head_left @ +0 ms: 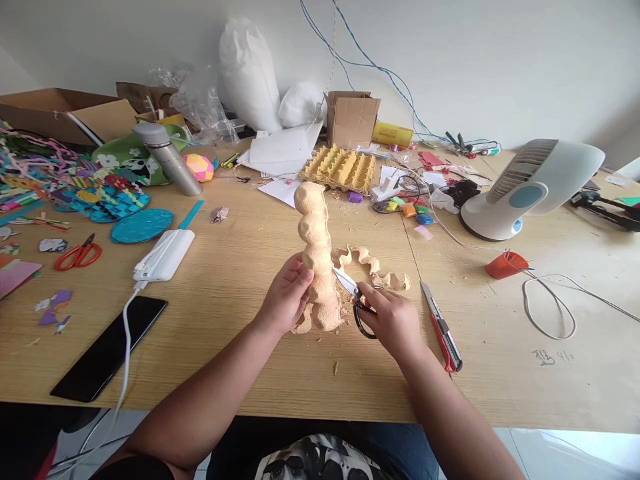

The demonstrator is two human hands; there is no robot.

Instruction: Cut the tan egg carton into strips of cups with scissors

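A strip of tan egg carton (318,257) with a row of rounded bumps stands lengthwise in mid-view. My left hand (286,293) grips its left edge near the lower half, thumb on the front. Black-handled scissors (364,308) are in my right hand (395,317), their blades angled up-left against the strip's right edge. Whether the blades have carton between them is too small to tell. Cut-off carton scraps (373,263) curl on the table just right of the strip, and small crumbs lie around it.
A red utility knife (442,330) lies right of my right hand. Farther right are an orange cup (507,265) and a white fan (530,190). A yellow egg tray (339,168) sits behind; a power bank (165,255), phone (110,347) and orange scissors (78,255) lie left.
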